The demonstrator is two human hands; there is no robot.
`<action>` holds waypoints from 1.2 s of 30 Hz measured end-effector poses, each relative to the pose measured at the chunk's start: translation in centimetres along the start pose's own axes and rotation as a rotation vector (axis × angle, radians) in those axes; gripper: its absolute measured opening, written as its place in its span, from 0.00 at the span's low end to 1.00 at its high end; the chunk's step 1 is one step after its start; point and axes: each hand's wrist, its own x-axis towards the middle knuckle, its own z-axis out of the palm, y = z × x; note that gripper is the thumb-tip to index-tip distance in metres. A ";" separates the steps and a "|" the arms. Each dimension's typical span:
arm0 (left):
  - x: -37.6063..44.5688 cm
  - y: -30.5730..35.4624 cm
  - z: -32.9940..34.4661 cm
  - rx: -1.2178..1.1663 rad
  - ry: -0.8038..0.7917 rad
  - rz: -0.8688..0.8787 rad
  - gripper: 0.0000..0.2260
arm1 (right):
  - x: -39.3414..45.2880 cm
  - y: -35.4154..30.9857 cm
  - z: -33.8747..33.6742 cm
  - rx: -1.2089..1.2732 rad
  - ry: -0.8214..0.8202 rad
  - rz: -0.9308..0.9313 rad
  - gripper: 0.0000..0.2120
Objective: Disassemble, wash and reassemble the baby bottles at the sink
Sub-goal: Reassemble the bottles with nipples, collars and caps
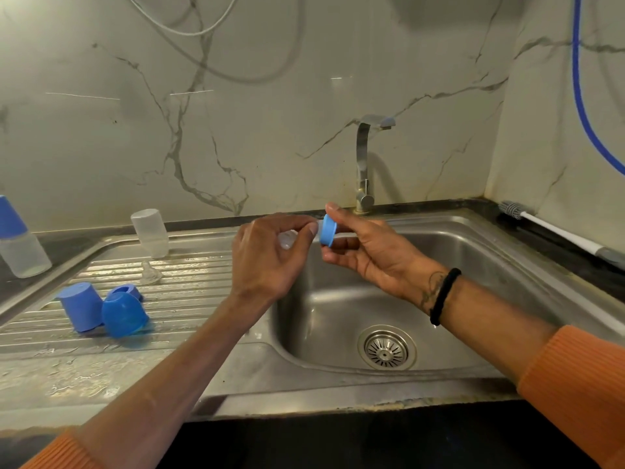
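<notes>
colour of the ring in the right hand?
Blue, the ring pinched in the right hand; head view, the only one.

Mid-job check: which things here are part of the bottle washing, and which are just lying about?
Job:
blue collar ring in right hand
clear teat in left hand
upturned bottle
loose teat
blue caps
capped bottle
bottle brush
tap

Lying about:
blue hose
white cable
</notes>
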 end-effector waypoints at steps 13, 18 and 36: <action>0.2 -0.5 0.5 -0.612 -0.316 -0.454 0.11 | -0.6 0.1 -0.8 -0.006 -0.112 -0.049 0.24; -0.1 -0.4 0.5 -0.690 -0.254 -0.514 0.09 | -0.9 0.1 -0.2 -0.040 -0.078 -0.060 0.27; 0.0 0.6 0.6 -0.464 0.011 -0.157 0.08 | -1.9 -1.0 0.9 0.045 -0.166 -0.008 0.11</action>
